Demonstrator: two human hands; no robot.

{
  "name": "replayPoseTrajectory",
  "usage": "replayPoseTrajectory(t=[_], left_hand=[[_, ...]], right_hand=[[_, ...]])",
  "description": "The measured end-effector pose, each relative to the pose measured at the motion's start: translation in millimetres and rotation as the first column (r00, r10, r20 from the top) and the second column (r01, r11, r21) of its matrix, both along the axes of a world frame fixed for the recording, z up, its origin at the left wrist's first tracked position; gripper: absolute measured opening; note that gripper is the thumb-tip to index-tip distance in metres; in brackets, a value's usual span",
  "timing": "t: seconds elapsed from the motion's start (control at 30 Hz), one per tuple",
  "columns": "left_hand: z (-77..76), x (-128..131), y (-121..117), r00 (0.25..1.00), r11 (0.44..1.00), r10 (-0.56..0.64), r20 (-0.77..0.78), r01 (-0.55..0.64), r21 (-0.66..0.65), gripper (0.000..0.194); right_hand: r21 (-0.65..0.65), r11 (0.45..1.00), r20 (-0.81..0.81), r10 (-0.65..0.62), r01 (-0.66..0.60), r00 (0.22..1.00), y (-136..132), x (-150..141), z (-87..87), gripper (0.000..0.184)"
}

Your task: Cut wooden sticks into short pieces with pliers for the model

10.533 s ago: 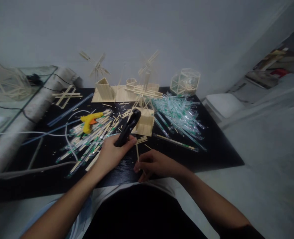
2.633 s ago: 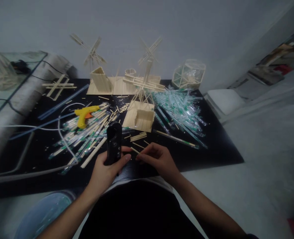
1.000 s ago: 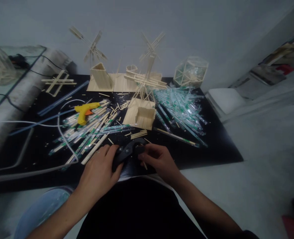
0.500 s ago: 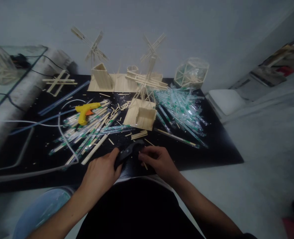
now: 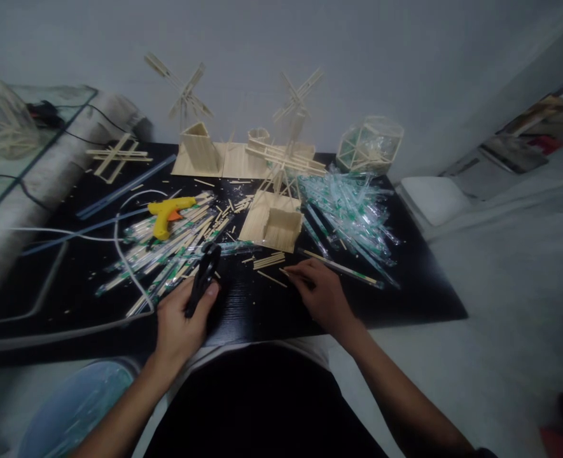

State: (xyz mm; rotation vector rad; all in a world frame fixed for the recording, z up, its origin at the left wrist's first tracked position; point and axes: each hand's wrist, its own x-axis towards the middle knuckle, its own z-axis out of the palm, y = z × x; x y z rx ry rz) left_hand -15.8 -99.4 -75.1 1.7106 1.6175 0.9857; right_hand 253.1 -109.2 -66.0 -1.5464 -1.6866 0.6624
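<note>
Blk top w/ dark sleeve at R upper arm; hands bare.

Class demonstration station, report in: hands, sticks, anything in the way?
Left hand gripping black tool. Right hand at short sticks, grip unclear. Wooden base just beyond sticks; yellow glue gun off left.

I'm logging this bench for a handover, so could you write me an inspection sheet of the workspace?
Surface: black table, strewn with scraps.
Job's things: stick bundle, windmill-like model behind it.
Clutter: clear-and-green wrappers, heaped at right.
Grips: left hand holds black hand tool; right hand pinches short stick, lifted or not unclear.
Cables: white cord loops beside yellow glue gun.
Surroundings: white stool at right, blue bucket lower left.
</note>
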Motion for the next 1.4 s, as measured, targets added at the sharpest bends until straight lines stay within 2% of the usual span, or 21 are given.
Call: replayPoseTrajectory(t=[0.2,0.3,0.4,0.57,0.73,1.4], left_hand=[[-5.4,2,1,0.997,0.995,0.031,-0.073,-0.024,0.097,0.029],[-9.2,3,1,0.993,0.987,0.052,-0.104,-0.036,0.155,0.026],[-11.7,3,0,0.990,0.984,0.059,-0.129,-0.035,0.177,0.025],[-15.8,2,-1,0.984,0.985,0.109,-0.139,-0.088,0.150,0.026],[-17.0,3,0,0.987,0.988,0.104,-0.121,-0.088,0.130,0.027],[-20.7,1,2,0.987,0.986,0.153,-0.057,-0.149,0.071,0.032]], right_hand=[[0.035,0.999,0.275,0.000,-0.010,0.962,15,-2,-10.8,0.018],[0.022,0.999,0.344,0.014,-0.023,0.939,23,-2,-15.3,0.016],[0.016,0.997,0.370,0.058,-0.069,0.927,28,-5,-15.9,0.014],[0.021,0.988,0.383,0.134,-0.153,0.914,32,-16,-11.7,0.016],[-0.009,0.978,0.403,0.193,-0.207,0.895,36,-26,-9.8,0.014],[-0.044,0.974,0.525,0.211,-0.221,0.825,45,-30,-15.0,0.014]])
